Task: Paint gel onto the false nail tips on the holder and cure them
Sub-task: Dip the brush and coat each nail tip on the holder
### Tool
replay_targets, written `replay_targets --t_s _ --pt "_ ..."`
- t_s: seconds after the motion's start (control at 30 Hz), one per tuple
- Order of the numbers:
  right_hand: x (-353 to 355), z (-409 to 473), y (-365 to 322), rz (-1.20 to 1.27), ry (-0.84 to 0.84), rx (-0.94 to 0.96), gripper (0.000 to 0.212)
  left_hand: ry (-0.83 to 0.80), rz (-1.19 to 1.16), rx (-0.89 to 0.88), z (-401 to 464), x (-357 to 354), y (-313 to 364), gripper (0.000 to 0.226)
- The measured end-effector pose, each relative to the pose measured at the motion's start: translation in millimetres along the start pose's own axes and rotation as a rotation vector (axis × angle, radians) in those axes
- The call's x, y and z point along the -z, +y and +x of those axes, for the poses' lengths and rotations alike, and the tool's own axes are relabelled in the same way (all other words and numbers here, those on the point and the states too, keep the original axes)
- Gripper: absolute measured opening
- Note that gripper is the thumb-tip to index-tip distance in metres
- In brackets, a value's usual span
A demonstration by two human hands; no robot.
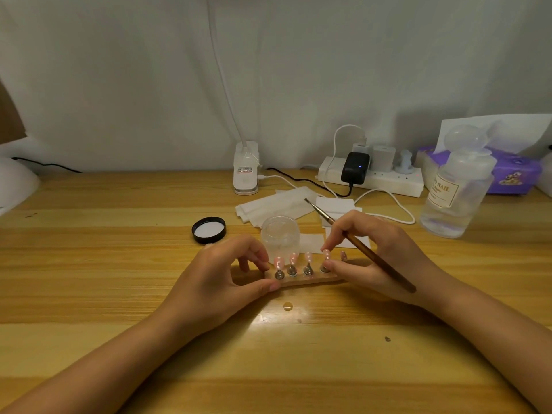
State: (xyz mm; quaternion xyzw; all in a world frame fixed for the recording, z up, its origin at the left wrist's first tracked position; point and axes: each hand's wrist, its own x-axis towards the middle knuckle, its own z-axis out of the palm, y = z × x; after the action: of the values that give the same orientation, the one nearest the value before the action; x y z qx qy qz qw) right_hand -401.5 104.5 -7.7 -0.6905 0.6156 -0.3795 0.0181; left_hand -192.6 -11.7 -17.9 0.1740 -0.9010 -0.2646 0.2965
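- A single head-worn, wide-angle view looks forward and down over a pale striped wooden tabletop (119,264) from the seated person's own side.
- It sits close: both bare forearms enter from the bottom corners, at 7 and 5 o'clock, and meet just below the picture's centre.
- It faces a wrinkled white cloth backdrop (149,70) that fills the upper half, toward 12 o'clock.
- The wide lens bends the table's far edge and tilts things at 3 o'clock, such as the clear plastic bottle (454,189).
- There is no second view to share any part of the scene.
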Motion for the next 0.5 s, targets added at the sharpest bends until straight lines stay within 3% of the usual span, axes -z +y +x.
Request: replay_targets --t_s 0.23,0.4,0.5 --pt "2.1 -2.4 -0.7 0.201 0.003 -0.114 0.021 0.007 0.024 0.016 0.3 -0.7 1.5 0.023" --pt "5.3 -1.1 -1.3 0.408 0.128 -0.239 0.020 0.012 0.019 0.023 -0.5 -1.4 3.2 0.025" --pt "3.6 0.2 -7.7 0.407 0.185 -0.228 0.021 0.034 0.060 0.002 -1.6 -2.8 4.7 0.031"
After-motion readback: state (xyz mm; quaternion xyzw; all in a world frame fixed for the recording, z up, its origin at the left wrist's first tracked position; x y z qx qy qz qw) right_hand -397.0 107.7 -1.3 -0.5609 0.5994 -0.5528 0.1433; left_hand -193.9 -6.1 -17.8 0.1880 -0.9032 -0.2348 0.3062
